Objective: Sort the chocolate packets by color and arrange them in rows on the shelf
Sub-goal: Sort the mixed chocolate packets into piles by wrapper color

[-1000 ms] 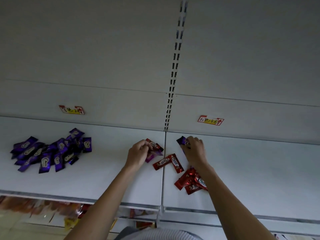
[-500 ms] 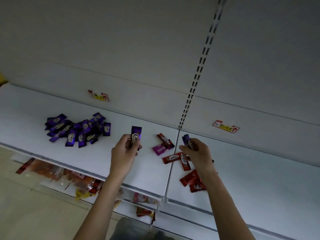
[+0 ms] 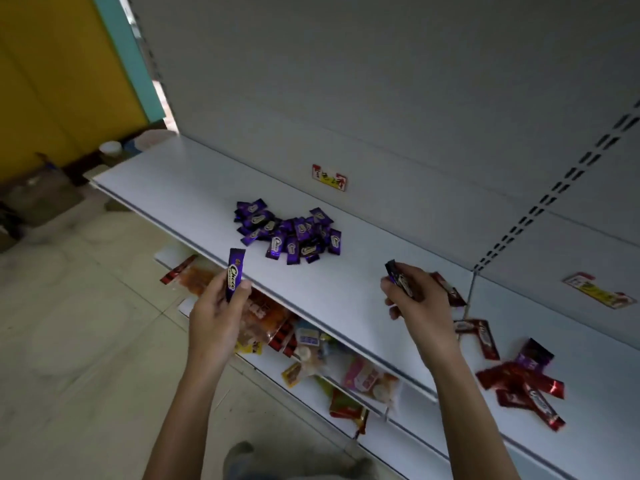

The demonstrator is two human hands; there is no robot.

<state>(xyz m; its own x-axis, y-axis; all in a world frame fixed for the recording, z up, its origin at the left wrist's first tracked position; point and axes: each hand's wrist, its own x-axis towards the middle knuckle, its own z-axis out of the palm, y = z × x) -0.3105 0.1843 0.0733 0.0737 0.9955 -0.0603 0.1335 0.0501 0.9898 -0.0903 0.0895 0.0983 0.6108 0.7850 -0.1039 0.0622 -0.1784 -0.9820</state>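
Purple packet (image 3: 234, 273) upright, pinched in left grip (image 3: 215, 317)

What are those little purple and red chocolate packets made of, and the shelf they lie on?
Purple packets: probably thin plastic or foil film, glossy; light glints off their creased faces. Red packets: the same sort of film, with brighter metallic highlights. Shelf: looks like painted sheet metal, smooth pale finish, thin front edge.

I read the purple packets (image 3: 289, 233) as glossy, crinkled foil on the shelf (image 3: 194, 188), which looks smooth, matt painted metal (the red packets (image 3: 523, 386) on it gleam likewise).
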